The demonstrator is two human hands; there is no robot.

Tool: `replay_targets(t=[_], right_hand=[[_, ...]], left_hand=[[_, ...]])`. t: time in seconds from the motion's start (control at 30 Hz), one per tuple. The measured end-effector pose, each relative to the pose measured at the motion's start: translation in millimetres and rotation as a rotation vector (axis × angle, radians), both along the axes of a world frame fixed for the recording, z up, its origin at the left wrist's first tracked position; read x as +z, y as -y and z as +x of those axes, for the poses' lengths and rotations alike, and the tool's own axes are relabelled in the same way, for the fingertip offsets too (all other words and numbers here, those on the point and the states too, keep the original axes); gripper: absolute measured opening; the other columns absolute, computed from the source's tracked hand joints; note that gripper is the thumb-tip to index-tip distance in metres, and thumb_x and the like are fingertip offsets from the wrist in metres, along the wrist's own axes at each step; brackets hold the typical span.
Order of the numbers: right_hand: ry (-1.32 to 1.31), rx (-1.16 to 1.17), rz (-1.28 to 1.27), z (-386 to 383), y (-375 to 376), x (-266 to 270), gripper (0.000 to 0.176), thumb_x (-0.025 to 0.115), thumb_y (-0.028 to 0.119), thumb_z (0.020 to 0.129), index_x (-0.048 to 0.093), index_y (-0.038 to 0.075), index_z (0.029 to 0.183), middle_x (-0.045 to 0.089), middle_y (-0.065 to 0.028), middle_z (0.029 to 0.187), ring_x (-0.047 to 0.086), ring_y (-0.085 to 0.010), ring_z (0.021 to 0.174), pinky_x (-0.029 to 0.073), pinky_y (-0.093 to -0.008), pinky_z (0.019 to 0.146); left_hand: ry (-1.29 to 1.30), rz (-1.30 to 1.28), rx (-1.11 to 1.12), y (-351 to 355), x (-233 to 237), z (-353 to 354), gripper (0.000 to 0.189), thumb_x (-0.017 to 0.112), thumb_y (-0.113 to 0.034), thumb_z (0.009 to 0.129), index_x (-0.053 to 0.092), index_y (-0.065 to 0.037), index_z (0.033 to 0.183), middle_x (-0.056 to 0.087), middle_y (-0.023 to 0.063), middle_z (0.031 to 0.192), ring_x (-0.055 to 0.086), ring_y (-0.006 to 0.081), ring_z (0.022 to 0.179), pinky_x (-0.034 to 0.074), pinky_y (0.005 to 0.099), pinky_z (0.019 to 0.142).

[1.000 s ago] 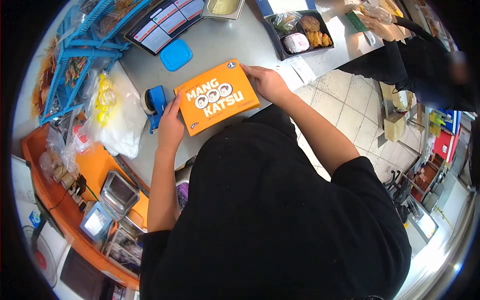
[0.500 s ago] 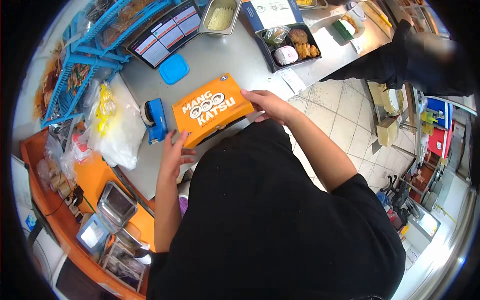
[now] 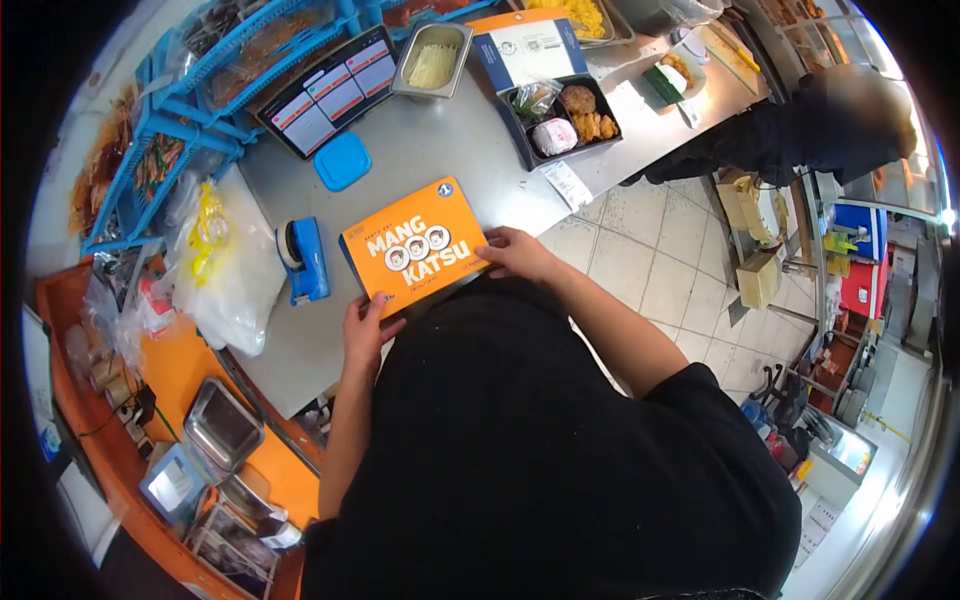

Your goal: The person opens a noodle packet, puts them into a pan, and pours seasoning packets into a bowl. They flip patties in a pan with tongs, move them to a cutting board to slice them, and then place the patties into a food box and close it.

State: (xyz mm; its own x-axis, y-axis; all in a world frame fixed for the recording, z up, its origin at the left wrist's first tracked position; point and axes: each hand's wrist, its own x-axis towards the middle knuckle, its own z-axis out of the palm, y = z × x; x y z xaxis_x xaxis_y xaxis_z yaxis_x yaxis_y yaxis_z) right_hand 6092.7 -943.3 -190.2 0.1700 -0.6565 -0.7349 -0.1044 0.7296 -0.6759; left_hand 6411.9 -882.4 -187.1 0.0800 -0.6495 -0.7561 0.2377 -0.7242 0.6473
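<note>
An orange takeout box (image 3: 425,245) printed with "MANG KATSU" and three small faces lies lid-down on the steel counter, right by my body. My left hand (image 3: 368,328) is at its near left corner, thumb on the lid and the other fingers along the front side. At the right edge my right hand (image 3: 518,256) grips the box, fingertips on the lid. Farther off stands an open black bento box (image 3: 560,125) with fried pieces, a brown patty, a wrapped white bundle and a bagged item in its compartments.
A blue tape dispenser (image 3: 305,262), blue lid (image 3: 342,161), plastic bags (image 3: 228,270) and tablet (image 3: 335,92) sit left on the counter (image 3: 430,140). A steel pan (image 3: 433,60) stands at the back, near a receipt (image 3: 567,186). Another person (image 3: 790,130) is at the far right.
The box's lid now lies flatter, and its front side shows less. My left hand has closed in on the near left corner. The other person has shifted at the right.
</note>
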Motion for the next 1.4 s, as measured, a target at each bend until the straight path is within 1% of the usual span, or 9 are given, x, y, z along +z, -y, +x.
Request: replay_targets(t=[0.07, 0.37, 0.7, 0.83, 1.0, 1.13, 1.2, 1.3, 1.4], right_hand=[[-0.010, -0.004, -0.021, -1, -3, -3, 0.062, 0.075, 0.029, 0.091, 0.051, -0.008, 0.135, 0.066, -0.0154, 0.114, 0.068, -0.0202, 0.094, 0.060, -0.0295, 0.074], [0.061, -0.203, -0.019, 0, -23, -21, 0.057, 0.080, 0.033, 0.087, 0.059, -0.006, 0.124, 0.067, -0.0126, 0.112, 0.067, -0.0191, 0.099, 0.058, -0.0301, 0.086], [0.035, -0.187, -0.072, 7, -31, -37, 0.054, 0.083, 0.035, 0.084, 0.065, -0.001, 0.120, 0.069, -0.0095, 0.109, 0.067, -0.0157, 0.094, 0.056, -0.0275, 0.081], [0.010, -0.172, -0.009, 7, -31, -34, 0.053, 0.085, 0.035, 0.081, 0.066, -0.001, 0.115, 0.068, -0.0064, 0.101, 0.066, -0.0127, 0.085, 0.056, -0.0258, 0.075], [-0.012, -0.138, 0.008, 5, -27, -26, 0.053, 0.087, 0.036, 0.079, 0.066, -0.001, 0.111, 0.067, -0.0061, 0.098, 0.065, -0.0125, 0.083, 0.056, -0.0251, 0.072], [0.065, -0.197, 0.045, 6, -25, -14, 0.049, 0.088, 0.036, 0.079, 0.065, 0.000, 0.102, 0.066, -0.0055, 0.095, 0.064, -0.0128, 0.085, 0.056, -0.0263, 0.074], [0.089, -0.213, 0.066, 5, -28, -14, 0.048, 0.088, 0.037, 0.079, 0.064, 0.001, 0.100, 0.065, -0.0051, 0.094, 0.064, -0.0128, 0.085, 0.056, -0.0265, 0.075], [0.096, -0.215, 0.065, 7, -30, -18, 0.047, 0.088, 0.039, 0.078, 0.064, 0.003, 0.098, 0.064, -0.0038, 0.093, 0.063, -0.0122, 0.084, 0.055, -0.0258, 0.075], [0.172, -0.262, 0.038, 8, -34, -21, 0.047, 0.088, 0.040, 0.078, 0.064, 0.005, 0.099, 0.063, -0.0028, 0.092, 0.061, -0.0109, 0.082, 0.053, -0.0247, 0.072]], left_hand=[[-0.086, -0.012, 0.053, -1, -1, 1, 0.058, 0.068, -0.026, 0.097, 0.041, 0.006, 0.137, 0.057, 0.0190, 0.127, 0.067, 0.0315, 0.107, 0.061, 0.0437, 0.085], [-0.290, -0.038, 0.108, -8, -17, 8, 0.042, 0.068, -0.020, 0.097, 0.047, -0.002, 0.128, 0.064, 0.0134, 0.119, 0.067, 0.0248, 0.108, 0.060, 0.0410, 0.088], [-0.263, -0.099, -0.045, -8, -31, 28, 0.049, 0.068, -0.025, 0.098, 0.043, 0.002, 0.129, 0.061, 0.0160, 0.123, 0.066, 0.0269, 0.111, 0.058, 0.0422, 0.093], [-0.082, -0.057, -0.197, -10, -21, 32, 0.059, 0.069, -0.026, 0.098, 0.040, 0.009, 0.135, 0.061, 0.0186, 0.124, 0.066, 0.0279, 0.113, 0.056, 0.0374, 0.096], [0.096, 0.040, -0.399, -1, -27, 42, 0.052, 0.067, -0.028, 0.099, 0.052, 0.013, 0.127, 0.061, 0.0181, 0.125, 0.066, 0.0249, 0.109, 0.056, 0.0329, 0.093], [0.133, 0.064, -0.392, 3, -8, 39, 0.052, 0.065, -0.027, 0.100, 0.051, 0.013, 0.130, 0.063, 0.0192, 0.122, 0.067, 0.0260, 0.108, 0.056, 0.0348, 0.093], [-0.223, 0.009, -0.175, -2, -3, 36, 0.049, 0.062, -0.025, 0.101, 0.050, 0.012, 0.132, 0.063, 0.0205, 0.124, 0.065, 0.0284, 0.112, 0.055, 0.0380, 0.097], [-0.408, 0.052, -0.144, -7, -16, 41, 0.048, 0.060, -0.023, 0.102, 0.049, 0.012, 0.133, 0.060, 0.0218, 0.129, 0.063, 0.0307, 0.116, 0.053, 0.0419, 0.101], [-0.385, 0.013, -0.128, -10, -25, 40, 0.048, 0.058, -0.024, 0.103, 0.048, 0.012, 0.133, 0.058, 0.0223, 0.133, 0.063, 0.0318, 0.117, 0.053, 0.0422, 0.102]])
